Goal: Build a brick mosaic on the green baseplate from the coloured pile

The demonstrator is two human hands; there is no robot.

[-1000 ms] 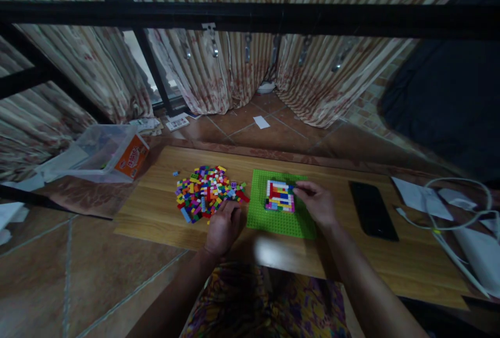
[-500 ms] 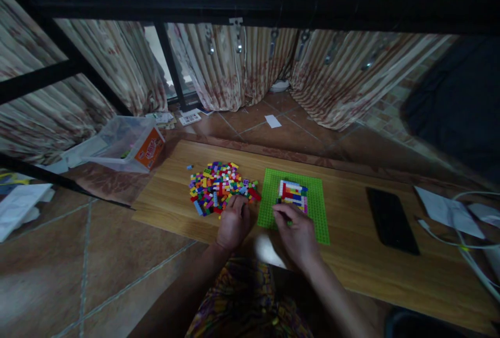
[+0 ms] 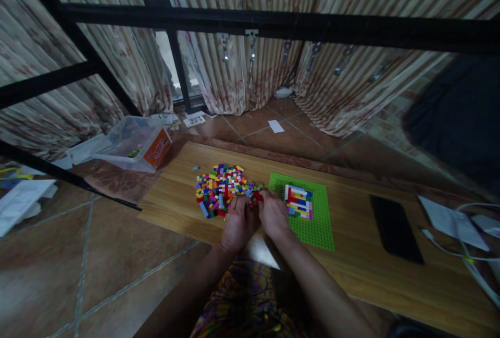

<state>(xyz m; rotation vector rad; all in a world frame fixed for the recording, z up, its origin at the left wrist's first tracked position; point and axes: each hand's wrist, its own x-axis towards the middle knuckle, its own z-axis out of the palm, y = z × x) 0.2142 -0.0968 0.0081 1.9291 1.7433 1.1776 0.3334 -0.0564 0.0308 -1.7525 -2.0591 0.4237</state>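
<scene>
Coloured bricks (image 3: 222, 192) lie heaped under both hands: left hand (image 3: 238, 223) and right hand (image 3: 273, 217) meet at the pile's near right edge, fingers curled; what they pinch I cannot tell. Best to pick one brick cleanly, then press it square on the build (image 3: 299, 201) on the green plate (image 3: 318, 223).

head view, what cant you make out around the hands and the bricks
- Left hand and right hand: fingertips meet at the brick pile edge; any brick held is hidden by the hands.
- Built block on green baseplate: stud detail too small.
- Plastic box: contents blurred.
</scene>
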